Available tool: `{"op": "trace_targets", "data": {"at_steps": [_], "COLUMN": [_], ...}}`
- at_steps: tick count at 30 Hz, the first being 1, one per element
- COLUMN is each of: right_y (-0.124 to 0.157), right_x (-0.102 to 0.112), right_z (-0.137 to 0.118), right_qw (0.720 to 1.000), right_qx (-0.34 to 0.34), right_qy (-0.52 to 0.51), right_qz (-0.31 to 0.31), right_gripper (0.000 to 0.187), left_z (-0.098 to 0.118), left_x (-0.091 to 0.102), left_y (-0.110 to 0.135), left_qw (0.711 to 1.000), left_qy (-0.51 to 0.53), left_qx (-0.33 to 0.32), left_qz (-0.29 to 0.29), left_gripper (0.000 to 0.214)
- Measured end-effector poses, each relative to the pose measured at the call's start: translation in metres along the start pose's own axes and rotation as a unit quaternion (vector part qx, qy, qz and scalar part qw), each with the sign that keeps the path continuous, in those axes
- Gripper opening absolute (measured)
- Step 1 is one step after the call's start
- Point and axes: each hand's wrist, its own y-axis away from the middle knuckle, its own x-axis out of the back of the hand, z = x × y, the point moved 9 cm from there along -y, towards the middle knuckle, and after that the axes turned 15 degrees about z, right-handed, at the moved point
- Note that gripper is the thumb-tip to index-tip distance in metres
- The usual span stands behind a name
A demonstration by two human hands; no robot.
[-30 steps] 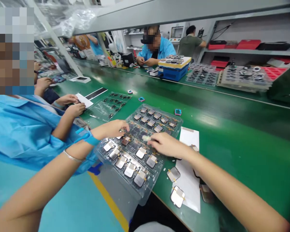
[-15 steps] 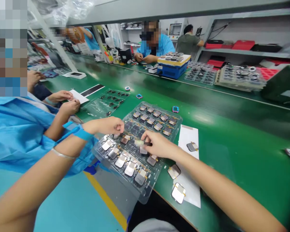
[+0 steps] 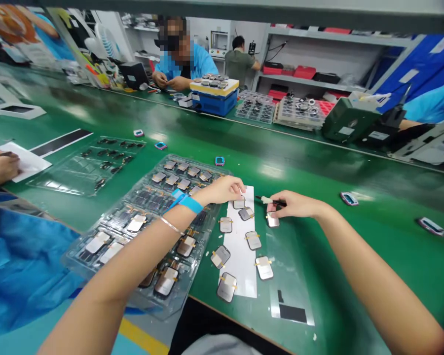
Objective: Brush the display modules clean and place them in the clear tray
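My left hand (image 3: 226, 190) has its fingers pinched at the edge of a small square screen module (image 3: 239, 202), over the upper end of a white paper strip (image 3: 241, 268). In my right hand (image 3: 294, 203) is a slim black tool with a pale band (image 3: 268, 199). The fingertips of that hand also touch another silvery screen module (image 3: 273, 220), right of the strip. Several more modules, such as one with orange tabs (image 3: 253, 240), lie on and around the paper. Under my left forearm, a clear plastic tray (image 3: 172, 308) holds rows of modules.
A clear film with black patches (image 3: 292, 313) lies right of the paper. Another clear tray (image 3: 64, 177) with dark parts is at left, near a co-worker's hand (image 3: 2, 167). Small coloured frames (image 3: 219, 160) dot the green bench. A blue box (image 3: 214, 101) stands at the back.
The view has turned right. Both my hands have moved from above the tray to the paper strip and its right side. More modules now lie around the strip, and fewer in the tray's near part.
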Motion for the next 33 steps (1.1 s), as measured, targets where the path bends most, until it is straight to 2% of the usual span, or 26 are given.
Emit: {"op": "trace_targets", "data": {"at_steps": [3,5,7,10,12,14,16,18,22,25,28,33], "right_y": [0.002,0.000,-0.003,-0.012,-0.020,-0.029,-0.040,-0.053,-0.067,-0.056,-0.039,-0.027], "right_x": [0.005,0.010,0.012,0.002,-0.017,-0.046,-0.078,-0.107,-0.138,-0.142,-0.136,-0.140], "right_z": [0.005,-0.002,-0.019,-0.060,-0.096,-0.133,-0.164,-0.185,-0.196,-0.189,-0.180,-0.174], "right_qw": [0.999,0.996,0.994,0.990,0.988,0.985,0.982,0.980,0.979,0.975,0.972,0.977], "right_qx": [-0.005,0.007,0.029,0.076,0.113,0.149,0.172,0.176,0.147,0.131,0.104,0.074], "right_qy": [0.023,0.029,0.023,0.005,-0.002,0.004,0.026,0.059,0.138,0.181,0.209,0.201], "right_qz": [0.041,0.079,0.104,0.114,0.105,0.088,0.078,0.077,0.041,-0.010,-0.007,0.010], "right_gripper": [0.036,0.037,0.035,0.039,0.037,0.028,0.017,0.010,0.009,0.034,0.057,0.048], "left_z": [-0.002,0.005,0.014,0.011,-0.004,-0.027,-0.049,-0.063,-0.068,-0.064,-0.061,-0.058], "left_x": [-0.006,0.003,0.023,0.070,0.107,0.140,0.162,0.176,0.186,0.176,0.166,0.165], "left_y": [-0.013,-0.009,0.004,0.036,0.065,0.096,0.125,0.146,0.168,0.179,0.185,0.178], "left_qw": [0.998,0.995,0.991,0.984,0.976,0.967,0.961,0.957,0.953,0.959,0.964,0.966], "left_qy": [-0.029,-0.056,-0.086,-0.143,-0.189,-0.230,-0.256,-0.270,-0.290,-0.277,-0.263,-0.252], "left_qx": [-0.012,-0.024,-0.032,-0.016,0.014,0.047,0.072,0.081,0.071,0.057,0.045,0.047], "left_qz": [0.045,0.078,0.099,0.110,0.107,0.095,0.077,0.064,0.057,0.011,-0.021,-0.043], "left_gripper": [0.011,0.018,0.022,0.022,0.022,0.020,0.017,0.017,0.020,0.020,0.025,0.019]}}
